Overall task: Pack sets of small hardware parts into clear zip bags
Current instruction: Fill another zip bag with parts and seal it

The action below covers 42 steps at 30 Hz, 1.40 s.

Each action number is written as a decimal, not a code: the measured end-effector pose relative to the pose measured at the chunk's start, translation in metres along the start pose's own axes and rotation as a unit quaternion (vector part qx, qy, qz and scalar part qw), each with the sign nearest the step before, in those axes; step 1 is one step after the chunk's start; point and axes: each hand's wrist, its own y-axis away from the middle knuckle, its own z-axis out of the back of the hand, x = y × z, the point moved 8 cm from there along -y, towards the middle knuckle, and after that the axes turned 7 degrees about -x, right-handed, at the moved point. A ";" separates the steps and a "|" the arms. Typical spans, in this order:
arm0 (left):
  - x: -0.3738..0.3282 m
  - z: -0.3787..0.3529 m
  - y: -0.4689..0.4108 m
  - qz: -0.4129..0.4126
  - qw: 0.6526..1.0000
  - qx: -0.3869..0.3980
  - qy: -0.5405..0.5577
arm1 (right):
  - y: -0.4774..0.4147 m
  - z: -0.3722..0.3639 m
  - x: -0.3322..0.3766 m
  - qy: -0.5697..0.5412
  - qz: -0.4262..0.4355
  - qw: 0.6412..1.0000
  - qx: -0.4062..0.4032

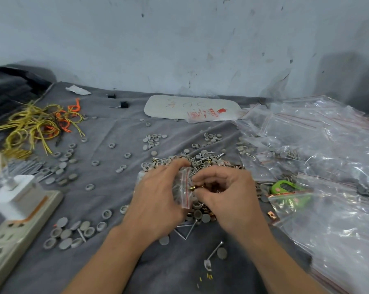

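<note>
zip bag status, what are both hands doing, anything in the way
Left hand grips the zip bag over the parts pile. Right hand pinches a small brass part beside the bag's red strip. Nothing blocking the hands.

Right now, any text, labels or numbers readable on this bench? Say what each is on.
"5": red print on the white flat pack by the wall, tentative; its other red print is blurred.
Faint red handwriting on that pack: unreadable.
The green device under clear bags: nothing legible.
The small zip bag in the left hand: red seal line, no text.
The brass part pinched by the right hand: no marking visible.
</note>
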 end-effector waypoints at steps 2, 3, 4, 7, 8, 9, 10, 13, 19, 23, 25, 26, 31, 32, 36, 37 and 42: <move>0.000 0.000 0.000 0.001 1.000 0.000 -0.001 | 0.001 -0.001 -0.005 0.008 -0.010 1.000 0.007; 0.001 0.000 0.000 0.002 1.000 -0.002 0.000 | 0.000 0.000 -0.008 0.018 -0.016 1.000 0.004; 0.001 0.001 0.000 0.005 1.000 -0.005 0.001 | 0.000 0.003 -0.011 0.026 -0.024 0.999 -0.004; 0.002 0.001 0.000 0.013 1.000 -0.006 0.002 | -0.002 0.016 -0.024 0.045 -0.058 0.997 -0.026; 0.002 0.000 0.000 0.013 1.000 -0.002 0.001 | -0.001 0.021 -0.027 0.054 -0.065 0.996 -0.030; 0.002 0.000 0.000 0.013 1.000 -0.001 0.000 | -0.001 0.026 -0.029 0.064 -0.069 0.995 -0.032; 0.001 0.001 0.000 0.011 1.000 -0.002 0.001 | 0.000 0.031 -0.030 0.070 -0.073 0.994 -0.033; 0.001 0.002 0.000 0.018 1.000 -0.002 0.006 | 0.003 0.044 -0.033 0.081 -0.092 0.992 -0.029; 0.003 0.000 0.001 0.035 0.999 0.015 0.000 | 0.002 0.058 -0.047 0.114 -0.124 0.985 -0.043; 0.005 -0.001 0.002 0.041 0.999 0.016 -0.002 | 0.003 0.052 -0.054 0.092 -0.142 0.985 -0.023; 0.006 -0.001 0.002 0.042 0.999 0.014 -0.004 | 0.003 0.050 -0.055 0.082 -0.144 0.986 -0.013; 0.006 -0.001 0.002 0.043 0.999 0.014 -0.004 | 0.003 0.050 -0.054 0.077 -0.142 0.987 -0.010; 0.007 -0.001 0.002 0.044 0.999 0.017 -0.004 | 0.003 0.048 -0.054 0.069 -0.141 0.987 -0.013; 0.007 -0.002 0.002 0.043 0.999 0.017 -0.004 | 0.003 0.049 -0.054 0.068 -0.145 0.987 -0.017; 0.007 -0.002 0.002 0.042 0.999 0.020 -0.003 | 0.005 0.050 -0.055 0.049 -0.165 0.985 -0.026; 0.006 -0.002 0.002 0.040 0.999 0.019 -0.003 | 0.005 0.050 -0.055 0.048 -0.168 0.984 -0.025; 0.006 -0.001 0.002 0.038 0.999 0.016 -0.006 | 0.007 0.047 -0.053 0.036 -0.165 0.985 -0.019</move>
